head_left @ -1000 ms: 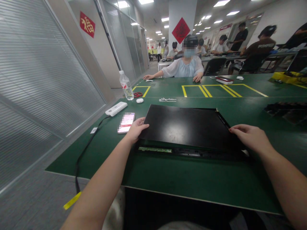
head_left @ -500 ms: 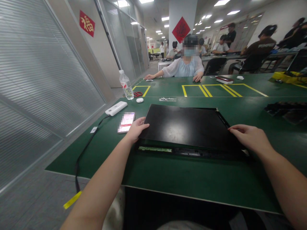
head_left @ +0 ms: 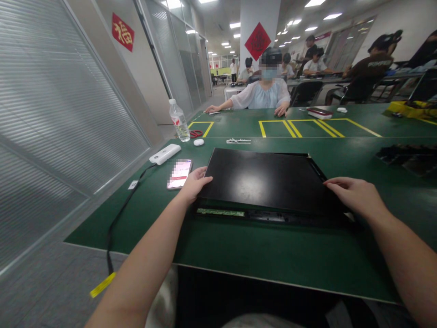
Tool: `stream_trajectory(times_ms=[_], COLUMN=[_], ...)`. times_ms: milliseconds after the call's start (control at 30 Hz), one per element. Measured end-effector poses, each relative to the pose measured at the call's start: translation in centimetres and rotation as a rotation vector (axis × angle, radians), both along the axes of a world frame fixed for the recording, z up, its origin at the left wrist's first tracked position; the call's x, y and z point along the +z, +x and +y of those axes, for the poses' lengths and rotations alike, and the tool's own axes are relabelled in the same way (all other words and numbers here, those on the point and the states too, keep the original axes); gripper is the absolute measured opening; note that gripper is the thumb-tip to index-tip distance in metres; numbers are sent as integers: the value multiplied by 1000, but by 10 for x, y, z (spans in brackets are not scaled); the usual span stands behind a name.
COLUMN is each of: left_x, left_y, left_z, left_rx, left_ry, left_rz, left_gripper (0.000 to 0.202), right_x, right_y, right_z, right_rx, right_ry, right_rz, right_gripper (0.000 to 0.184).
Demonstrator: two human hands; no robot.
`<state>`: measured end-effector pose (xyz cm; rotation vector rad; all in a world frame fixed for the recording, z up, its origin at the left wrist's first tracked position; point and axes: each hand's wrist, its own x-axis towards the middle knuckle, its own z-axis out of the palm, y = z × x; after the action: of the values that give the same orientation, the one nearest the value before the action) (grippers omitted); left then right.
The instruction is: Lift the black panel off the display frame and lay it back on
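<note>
Black panel (head_left: pixel 269 182) lies mid-table, wide side toward the wearer, atop a dark frame (head_left: pixel 290 219); a green board strip (head_left: pixel 220 212) shows under its near edge. L hand (head_left: pixel 193 184) pinches the panel's left edge, thumb on top, fingers curled under. R hand (head_left: pixel 355 197) is palm-down over the right edge, fingers stretched; can't tell if they hook under. Step, as judged: two-hand hold on the panel over the frame. Any lift calls for even, level pull on both sides, since the panel looks thin and wide. Phone (head_left: pixel 179 174) just beside L hand, power bank (head_left: pixel 165 154) and bottle (head_left: pixel 179 120) farther back. Green table (head_left: pixel 259 259). Person (head_left: pixel 262 93) sits opposite.
</note>
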<state>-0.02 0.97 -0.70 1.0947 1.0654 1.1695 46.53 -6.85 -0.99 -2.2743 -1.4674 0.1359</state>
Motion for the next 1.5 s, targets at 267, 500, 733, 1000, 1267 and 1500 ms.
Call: stream_trajectory(times_ms=[267,500,733,1000,1267,1500], left_x=[1,6,2,-14,-19,-25], left_y=[0,0,-4,-7,-11,-16], left_z=[-1,-4,-2,8,11,14], left_rx=[9,20,121,155,142,106], left_ry=[-12,-4,31,96,167,215], left_rz=[-13,13,217,406,645,749], left_gripper=[51,53,53,34,32,33], right_x=[-1,-1,3,-4,-2,0], right_y=[4,4,1,9,10,9], right_z=[1,1,0,3,4,2], right_rx=[-37,-56,-79,-60,-76,-110], right_ry=[-23,10,-25,33,17,12], right_rz=[67,171,186,173,226,297], right_gripper=[34,43,41,39,39,44])
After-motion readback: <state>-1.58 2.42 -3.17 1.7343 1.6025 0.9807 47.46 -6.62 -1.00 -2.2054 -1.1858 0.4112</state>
